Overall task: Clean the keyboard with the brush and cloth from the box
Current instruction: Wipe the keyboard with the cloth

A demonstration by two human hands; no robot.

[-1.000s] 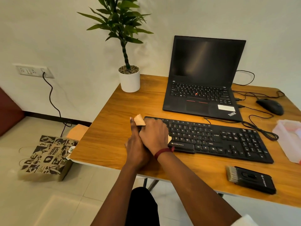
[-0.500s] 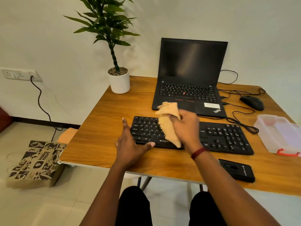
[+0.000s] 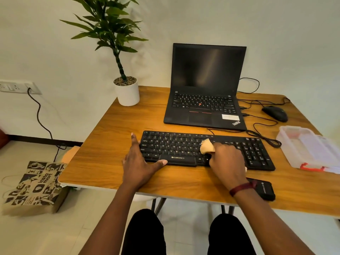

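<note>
I note right hand point(image 3: 226, 162) gripping bunched tan cloth point(image 3: 207, 147) against keys mid-right of black plastic keyboard point(image 3: 174, 146). Left hand point(image 3: 138, 162) flat, fingers straight, bracing keyboard's left end. I judge cloth limp, light; grip wad centrally.

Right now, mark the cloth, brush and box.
cloth point(image 3: 207, 147), head view, bunched tan end.
brush point(image 3: 265, 190), head view, black handle.
box point(image 3: 288, 150), head view, clear left wall.
</note>
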